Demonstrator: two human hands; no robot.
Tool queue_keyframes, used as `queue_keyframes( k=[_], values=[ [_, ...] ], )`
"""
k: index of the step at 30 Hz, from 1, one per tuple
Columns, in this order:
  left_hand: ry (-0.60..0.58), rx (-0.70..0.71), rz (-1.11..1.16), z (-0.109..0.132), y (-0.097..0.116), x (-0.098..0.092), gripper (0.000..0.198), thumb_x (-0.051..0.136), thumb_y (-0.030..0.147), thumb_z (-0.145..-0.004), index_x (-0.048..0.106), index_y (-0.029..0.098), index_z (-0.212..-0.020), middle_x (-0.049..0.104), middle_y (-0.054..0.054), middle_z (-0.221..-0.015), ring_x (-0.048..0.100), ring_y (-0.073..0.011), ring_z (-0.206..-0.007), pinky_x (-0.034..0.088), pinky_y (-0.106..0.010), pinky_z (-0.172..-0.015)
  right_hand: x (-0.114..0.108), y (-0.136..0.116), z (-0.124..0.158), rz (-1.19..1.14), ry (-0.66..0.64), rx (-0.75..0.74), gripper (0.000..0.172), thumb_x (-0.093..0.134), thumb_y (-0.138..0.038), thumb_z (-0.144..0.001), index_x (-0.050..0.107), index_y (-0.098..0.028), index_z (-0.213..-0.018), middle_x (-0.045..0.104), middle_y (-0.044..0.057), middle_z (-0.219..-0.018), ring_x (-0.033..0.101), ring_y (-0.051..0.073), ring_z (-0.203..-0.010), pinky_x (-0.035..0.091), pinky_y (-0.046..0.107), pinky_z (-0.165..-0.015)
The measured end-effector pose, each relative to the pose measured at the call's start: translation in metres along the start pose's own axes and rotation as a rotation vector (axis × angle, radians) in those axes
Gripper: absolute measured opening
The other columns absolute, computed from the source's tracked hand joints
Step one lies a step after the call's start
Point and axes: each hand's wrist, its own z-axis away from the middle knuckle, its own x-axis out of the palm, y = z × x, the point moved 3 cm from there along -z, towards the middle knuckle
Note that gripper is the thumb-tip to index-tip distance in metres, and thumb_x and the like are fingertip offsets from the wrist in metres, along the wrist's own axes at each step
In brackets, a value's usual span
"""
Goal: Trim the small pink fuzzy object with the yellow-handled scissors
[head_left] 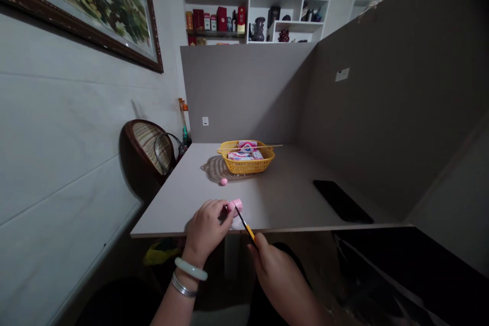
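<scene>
My left hand [206, 229] pinches a short pink cylinder [237, 206], probably soft foam or clay, near the table's front edge. My right hand [278, 275] grips a pair of yellow-handled scissors [245, 225], whose dark blades reach up to the pink piece. A white scrap of tissue [240, 222] lies under the blades. A small pink ball [223, 181] rests on the table farther out, beside a woven mat [216, 169]. A pale green bangle [191, 269] and a silver bangle [184, 286] circle my left wrist.
A yellow plastic basket [248, 165] holds pink-and-white packets, with a thin wooden skewer [263, 146] across it. A black phone or tablet [343, 201] lies at the right. Grey partitions [244, 97] bound the table's back and right, and a round-backed chair [147, 150] stands at the left.
</scene>
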Motion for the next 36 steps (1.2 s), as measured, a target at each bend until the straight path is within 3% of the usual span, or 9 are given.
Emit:
queue_keyframes(
  k=[11, 19, 27, 33, 36],
  values=[
    [0.012, 0.019, 0.044, 0.0, -0.002, 0.001, 0.023, 0.047, 0.035, -0.097, 0.065, 0.022, -0.091, 0.068, -0.003, -0.088, 0.062, -0.018, -0.086, 0.047, -0.03, -0.076, -0.014, -0.02, -0.025, 0.005, -0.034, 0.038, 0.02, 0.033, -0.026, -0.103, 0.051, -0.02, -0.097, 0.073, 0.008, -0.086, 0.069, 0.019, -0.076, 0.025, 0.025, -0.053],
    [0.016, 0.007, 0.027, 0.002, -0.002, -0.001, 0.018, 0.05, 0.034, -0.095, 0.063, 0.022, -0.088, 0.068, -0.002, -0.087, 0.062, -0.0175, -0.084, 0.045, -0.029, -0.074, 0.002, 0.002, 0.001, 0.034, -0.04, 0.059, 0.02, 0.032, -0.024, -0.103, 0.051, -0.021, -0.097, 0.071, 0.005, -0.078, 0.068, 0.019, -0.068, 0.022, 0.026, -0.051],
    [0.016, 0.009, -0.004, 0.001, -0.001, -0.001, 0.023, 0.046, 0.033, -0.096, 0.062, 0.022, -0.084, 0.066, -0.003, -0.082, 0.06, -0.0173, -0.08, 0.044, -0.029, -0.072, -0.013, -0.021, -0.03, 0.046, -0.018, 0.007, 0.018, 0.034, -0.023, -0.103, 0.051, -0.021, -0.095, 0.072, 0.007, -0.085, 0.069, 0.018, -0.075, 0.026, 0.024, -0.055],
    [0.014, -0.023, 0.024, 0.002, -0.005, 0.001, 0.022, 0.05, 0.036, -0.094, 0.064, 0.022, -0.086, 0.068, -0.003, -0.085, 0.06, -0.0179, -0.083, 0.045, -0.03, -0.074, 0.003, -0.002, -0.001, -0.013, -0.073, 0.078, 0.022, 0.03, -0.026, -0.104, 0.049, -0.022, -0.094, 0.071, 0.005, -0.079, 0.067, 0.018, -0.07, 0.025, 0.025, -0.052],
    [0.008, -0.011, 0.029, 0.001, -0.004, 0.001, 0.022, 0.049, 0.037, -0.094, 0.064, 0.022, -0.088, 0.068, -0.004, -0.087, 0.06, -0.0181, -0.086, 0.045, -0.03, -0.077, -0.001, -0.002, 0.0, -0.016, -0.067, 0.076, 0.023, 0.03, -0.027, -0.104, 0.05, -0.022, -0.094, 0.07, 0.005, -0.08, 0.067, 0.018, -0.071, 0.026, 0.024, -0.053]
  ],
)
